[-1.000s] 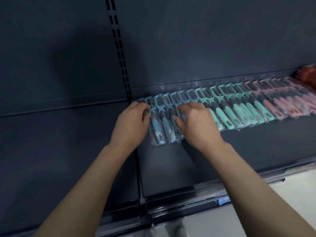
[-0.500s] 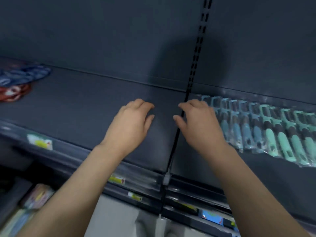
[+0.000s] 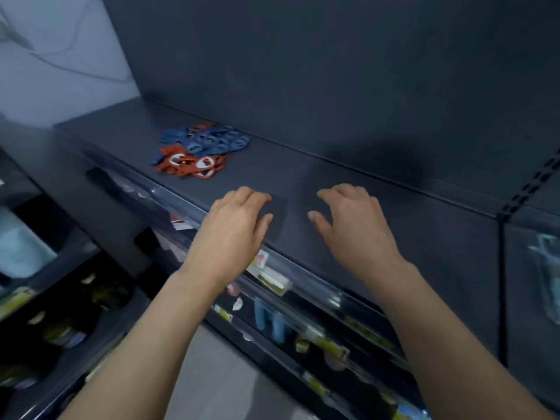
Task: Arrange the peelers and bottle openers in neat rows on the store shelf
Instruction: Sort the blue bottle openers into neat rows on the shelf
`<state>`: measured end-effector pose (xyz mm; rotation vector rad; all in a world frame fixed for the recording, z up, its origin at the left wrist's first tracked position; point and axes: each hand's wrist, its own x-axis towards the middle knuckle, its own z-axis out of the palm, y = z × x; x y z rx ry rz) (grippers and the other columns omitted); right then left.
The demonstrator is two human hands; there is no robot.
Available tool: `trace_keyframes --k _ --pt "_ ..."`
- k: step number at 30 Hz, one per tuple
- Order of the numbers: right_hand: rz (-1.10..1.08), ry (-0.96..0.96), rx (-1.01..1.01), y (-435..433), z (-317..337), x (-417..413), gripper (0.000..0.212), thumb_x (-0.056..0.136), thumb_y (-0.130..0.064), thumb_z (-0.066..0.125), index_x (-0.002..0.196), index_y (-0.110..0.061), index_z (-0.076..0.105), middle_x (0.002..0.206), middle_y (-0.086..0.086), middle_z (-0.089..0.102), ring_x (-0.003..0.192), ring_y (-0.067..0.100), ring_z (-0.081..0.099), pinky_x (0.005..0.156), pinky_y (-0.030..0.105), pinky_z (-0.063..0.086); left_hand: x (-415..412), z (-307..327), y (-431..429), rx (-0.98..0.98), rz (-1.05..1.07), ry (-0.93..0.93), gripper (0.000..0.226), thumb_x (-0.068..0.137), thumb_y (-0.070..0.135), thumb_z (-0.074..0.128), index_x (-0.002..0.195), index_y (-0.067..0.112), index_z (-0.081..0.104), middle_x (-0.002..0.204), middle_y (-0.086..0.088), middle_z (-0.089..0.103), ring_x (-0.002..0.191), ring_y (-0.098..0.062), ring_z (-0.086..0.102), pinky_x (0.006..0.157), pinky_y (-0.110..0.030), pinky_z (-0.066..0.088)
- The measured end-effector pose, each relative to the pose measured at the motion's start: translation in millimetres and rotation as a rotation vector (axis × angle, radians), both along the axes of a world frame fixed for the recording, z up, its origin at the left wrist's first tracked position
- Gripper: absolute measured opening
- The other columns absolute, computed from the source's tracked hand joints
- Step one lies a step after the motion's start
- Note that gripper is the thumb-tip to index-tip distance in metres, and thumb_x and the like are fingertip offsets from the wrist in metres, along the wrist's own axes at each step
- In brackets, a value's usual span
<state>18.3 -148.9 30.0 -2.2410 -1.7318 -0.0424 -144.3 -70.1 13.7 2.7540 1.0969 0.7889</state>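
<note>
Hands, two, palms down over the dark shelf (image 3: pixel 303 171): left hand (image 3: pixel 236 219) and right hand (image 3: pixel 351 219) side by side, apart, fingers loosely curled, holding nothing. Bottle openers (image 3: pixel 200 153) lie heaped well to the left, blue ones behind, red in front; overlap prevents a count. Peelers (image 3: pixel 548 247) blurred at far right, number unclear.

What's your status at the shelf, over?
Left hand and right hand both empty, fingers loosely curled over the dark grey shelf. Loose heap of blue and red bottle openers lies unsorted, back left. Nothing between hands and heap.
</note>
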Motion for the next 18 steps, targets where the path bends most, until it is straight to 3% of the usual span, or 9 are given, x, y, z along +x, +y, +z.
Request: trace_keyframes --k 8,18 --pt "0.049 0.036 -0.012 112 2 -104 0.038 0.097 -0.035 0.045 0.127 -0.013 0.052 0.126 0.006 0.052 0.117 0.025 0.044 0.097 0.035 0.034 -106 9 98 -0.046 0.092 -0.045 0.031 0.092 0.019 0.055 0.122 0.009 0.057 0.112 -0.007 0.059 0.105 -0.027 0.056 0.092 -0.038 0.044" --pt "0.064 0.129 -0.053 225 -20 -114 0.037 0.095 -0.035 0.051 0.124 -0.013 0.054 0.124 0.008 0.053 0.114 0.025 0.045 0.095 0.036 0.04 -123 -12 203 -0.194 0.177 -0.049 0.03 0.094 0.025 0.052 0.122 0.016 0.056 0.114 0.001 0.056 0.109 -0.017 0.053 0.096 -0.029 0.041"
